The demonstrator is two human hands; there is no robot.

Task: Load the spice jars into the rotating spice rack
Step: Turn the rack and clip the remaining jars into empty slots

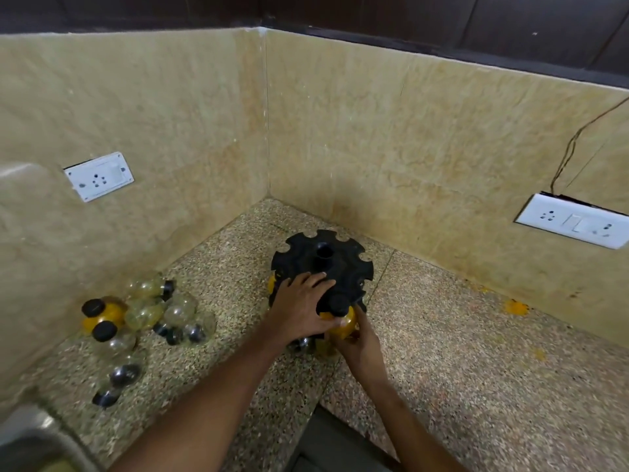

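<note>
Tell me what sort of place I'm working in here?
Most likely a home kitchen corner: a speckled stone countertop against tiled walls, wall sockets above the counter, a steel sink rim at lower left, and spice jars beside a rotating rack.

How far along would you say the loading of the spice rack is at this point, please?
Early. The black rack shows mostly open notches on top. In hand: a yellow jar being fitted at the near edge by the right hand, the left hand steadying the rack. Left: the pile of jars by the wall.
</note>
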